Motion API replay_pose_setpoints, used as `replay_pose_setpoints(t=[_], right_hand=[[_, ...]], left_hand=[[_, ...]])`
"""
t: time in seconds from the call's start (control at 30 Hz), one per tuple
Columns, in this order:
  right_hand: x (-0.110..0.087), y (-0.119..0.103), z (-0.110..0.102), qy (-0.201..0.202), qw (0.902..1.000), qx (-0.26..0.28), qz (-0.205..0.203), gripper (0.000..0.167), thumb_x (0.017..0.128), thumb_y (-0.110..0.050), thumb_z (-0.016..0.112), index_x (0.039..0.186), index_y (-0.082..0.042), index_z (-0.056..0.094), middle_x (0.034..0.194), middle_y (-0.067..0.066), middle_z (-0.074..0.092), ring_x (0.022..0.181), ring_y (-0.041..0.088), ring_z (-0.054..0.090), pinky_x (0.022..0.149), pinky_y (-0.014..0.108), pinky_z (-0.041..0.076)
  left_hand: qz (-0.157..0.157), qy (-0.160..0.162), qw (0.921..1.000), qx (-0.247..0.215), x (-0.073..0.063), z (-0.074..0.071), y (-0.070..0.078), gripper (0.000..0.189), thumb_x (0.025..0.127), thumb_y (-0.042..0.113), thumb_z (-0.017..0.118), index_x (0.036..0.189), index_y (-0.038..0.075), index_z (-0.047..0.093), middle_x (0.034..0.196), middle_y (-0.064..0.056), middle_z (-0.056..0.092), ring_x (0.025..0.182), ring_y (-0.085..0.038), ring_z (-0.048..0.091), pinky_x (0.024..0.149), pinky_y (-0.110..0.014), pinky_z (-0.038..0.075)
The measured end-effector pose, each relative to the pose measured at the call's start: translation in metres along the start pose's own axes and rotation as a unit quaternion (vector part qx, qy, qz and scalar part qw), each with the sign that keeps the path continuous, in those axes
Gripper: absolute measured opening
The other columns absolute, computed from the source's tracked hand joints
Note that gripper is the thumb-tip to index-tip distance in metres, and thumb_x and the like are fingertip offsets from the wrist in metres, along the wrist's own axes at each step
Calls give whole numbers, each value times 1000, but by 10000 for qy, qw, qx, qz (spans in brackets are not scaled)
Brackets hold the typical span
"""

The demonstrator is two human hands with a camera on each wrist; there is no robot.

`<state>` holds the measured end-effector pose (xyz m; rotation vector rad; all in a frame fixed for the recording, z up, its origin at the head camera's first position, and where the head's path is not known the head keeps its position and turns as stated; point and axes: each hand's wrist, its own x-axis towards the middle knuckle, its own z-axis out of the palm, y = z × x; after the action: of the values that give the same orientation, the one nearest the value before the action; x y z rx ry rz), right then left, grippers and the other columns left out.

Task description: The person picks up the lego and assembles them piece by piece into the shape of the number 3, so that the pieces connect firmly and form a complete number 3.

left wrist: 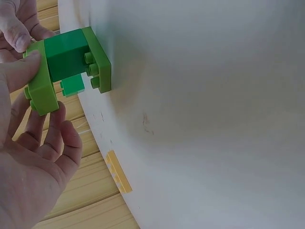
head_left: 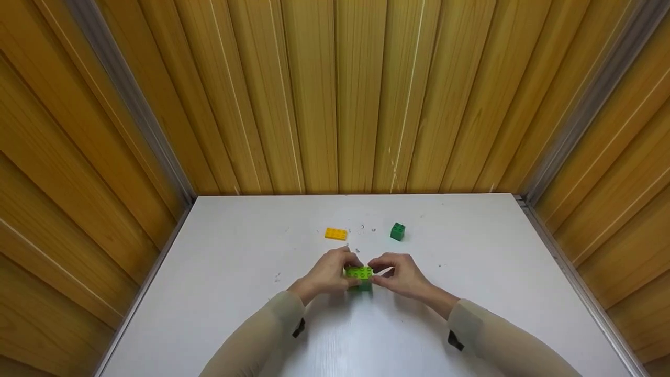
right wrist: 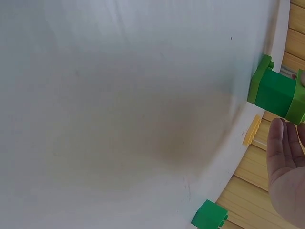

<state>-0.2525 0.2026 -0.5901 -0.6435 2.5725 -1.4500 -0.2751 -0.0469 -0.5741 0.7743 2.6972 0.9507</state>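
From my end of the feed, I have the small stack at the near middle of the white table [head_left: 235, 251], in three layers: a lime upper piece [head_left: 359, 272] on top, a green middle block [left wrist: 66, 55] under it, and a lime base piece [left wrist: 101, 62] at the bottom, resting on the tabletop with a few of its studs bare. My left hand [head_left: 328, 272] pinches the upper piece, the thumb laid along the side toward me and fingers at the opposite side, with the remaining fingers loosely bent below it. My right hand [head_left: 402, 275] is at the other end of that piece, thumb and forefinger set close about its corners — whether they truly grip it or only touch it, I cannot tell. In the right wrist view its other fingers run nearly straight, just beside the stack. Beyond the hands I see two loose pieces lying apart: a flat yellow piece [head_left: 335, 234] with its studs up, to the left, and a dark green block [head_left: 398, 231], studs up as well, to the right. Small dark marks [head_left: 362, 226] show on the tabletop between them. Both arms come in from the near edge in pale sleeves [head_left: 261, 324], a black tab [head_left: 298, 328] at each cuff, and wood-patterned panels [head_left: 361, 104] — framed by grey metal rails [head_left: 131, 94] — stand around the table.
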Motion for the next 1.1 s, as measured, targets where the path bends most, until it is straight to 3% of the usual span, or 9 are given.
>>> replay_pose_setpoints(t=[0.23, 0.53, 0.8, 1.1], right_hand=[[2, -1, -7, 90, 9999, -144, 6, 34, 101, -17, 84, 131, -3, 80, 127, 15, 83, 118, 34, 80, 91, 30, 69], [2, 2, -15, 299, 9994, -138, 78, 37, 104, -24, 82, 135, -6, 79, 135, 24, 79, 123, 42, 78, 92, 33, 69], [3, 4, -21, 611, 9980, -166, 89, 42, 103, -24, 83, 139, -4, 77, 140, 27, 76, 126, 45, 77, 93, 36, 69], [5, 9, -29, 999, 9936, -419, 318, 48, 101, -24, 86, 145, -8, 74, 148, 17, 74, 135, 43, 71, 102, 44, 68]], left_hand=[[-140, -40, 9999, -46, -1, 0, 1, 30, 93, 23, 92, 123, 19, 85, 109, 5, 71, 98, -11, 62, 106, -37, 61], [-153, -74, 9999, 7, 0, 1, 1, 30, 95, 25, 91, 123, 20, 85, 112, 6, 72, 100, -11, 63, 108, -38, 61], [134, -30, 9998, 156, -1, 0, -2, 32, 92, 25, 91, 122, 18, 85, 111, 4, 74, 98, -9, 64, 101, -32, 60], [73, -79, 9999, 43, 1, -1, -2, 31, 92, 23, 91, 122, 17, 85, 110, 5, 73, 98, -8, 64, 101, -32, 60]])
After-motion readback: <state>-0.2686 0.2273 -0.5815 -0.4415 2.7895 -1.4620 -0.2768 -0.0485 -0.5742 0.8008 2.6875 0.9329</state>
